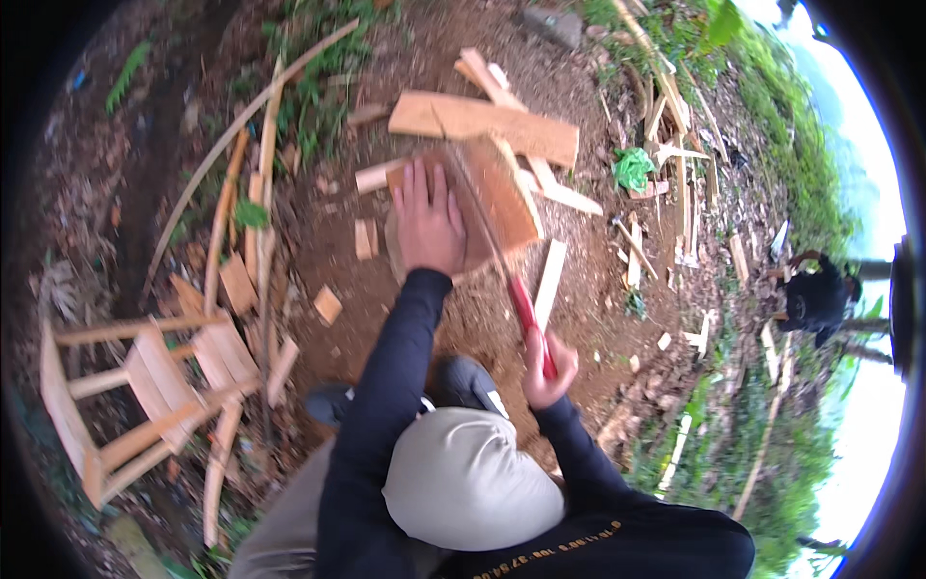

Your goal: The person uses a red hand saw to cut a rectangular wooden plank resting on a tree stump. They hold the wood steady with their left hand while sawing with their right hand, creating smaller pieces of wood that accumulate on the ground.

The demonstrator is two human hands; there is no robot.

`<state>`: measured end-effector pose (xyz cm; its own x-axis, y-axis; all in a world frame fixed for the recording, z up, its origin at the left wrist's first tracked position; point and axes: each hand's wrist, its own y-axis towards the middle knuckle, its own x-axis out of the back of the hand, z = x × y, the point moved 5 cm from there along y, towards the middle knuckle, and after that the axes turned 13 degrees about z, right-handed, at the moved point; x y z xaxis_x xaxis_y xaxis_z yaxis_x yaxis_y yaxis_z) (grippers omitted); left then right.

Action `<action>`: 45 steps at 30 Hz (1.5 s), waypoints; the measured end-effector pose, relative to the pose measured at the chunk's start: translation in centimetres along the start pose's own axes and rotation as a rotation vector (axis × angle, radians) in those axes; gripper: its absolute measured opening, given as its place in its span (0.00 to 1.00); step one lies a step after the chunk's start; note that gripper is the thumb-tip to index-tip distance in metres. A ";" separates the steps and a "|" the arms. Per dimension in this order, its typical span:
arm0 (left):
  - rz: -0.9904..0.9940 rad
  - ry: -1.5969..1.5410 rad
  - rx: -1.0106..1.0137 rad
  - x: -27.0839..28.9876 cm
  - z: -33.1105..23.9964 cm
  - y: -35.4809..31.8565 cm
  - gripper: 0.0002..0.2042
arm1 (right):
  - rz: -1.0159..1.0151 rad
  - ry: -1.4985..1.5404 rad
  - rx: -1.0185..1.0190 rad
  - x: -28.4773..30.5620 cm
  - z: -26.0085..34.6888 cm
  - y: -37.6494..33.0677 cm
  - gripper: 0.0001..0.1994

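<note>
A thick brown wooden block [506, 193] lies in front of me, its paler sawn edge on the right. My left hand [429, 220] rests flat on its top, fingers stretched out and pointing away from me. My right hand [551, 370] is wrapped around the red handle of a handsaw [525, 304]. The narrow blade runs away from me across the block, just right of my left fingers. How deep the blade sits in the wood I cannot tell. Whatever supports the block is mostly hidden beneath it.
Beyond the block lie a wide plank [482, 124] and crossed thinner pieces. A slatted wooden frame [145, 396] stands at the left, near long poles [273, 145]. Offcuts [328, 305] litter the dirt. A green plastic bag [633, 169] and another person [815, 297] are to the right.
</note>
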<state>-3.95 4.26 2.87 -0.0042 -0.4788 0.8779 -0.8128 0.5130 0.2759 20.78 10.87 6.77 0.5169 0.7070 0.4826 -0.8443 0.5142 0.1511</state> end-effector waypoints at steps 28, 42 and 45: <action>0.044 0.062 0.002 0.5 -1.1 0.1 0.22 | 0.012 0.112 0.043 0.3 1.2 3.7 0.08; 0.021 0.062 -0.002 0.5 -1.0 0.3 0.22 | -0.049 0.123 -0.001 -0.1 0.9 2.4 0.15; 0.030 0.049 0.000 0.4 -0.9 0.5 0.22 | -0.019 0.106 -0.047 -1.1 -0.1 3.6 0.14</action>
<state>-3.83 4.95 3.73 0.0005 -0.4276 0.9040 -0.8130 0.5262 0.2493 17.23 12.01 6.69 0.5470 0.7429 0.3859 -0.8279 0.5483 0.1179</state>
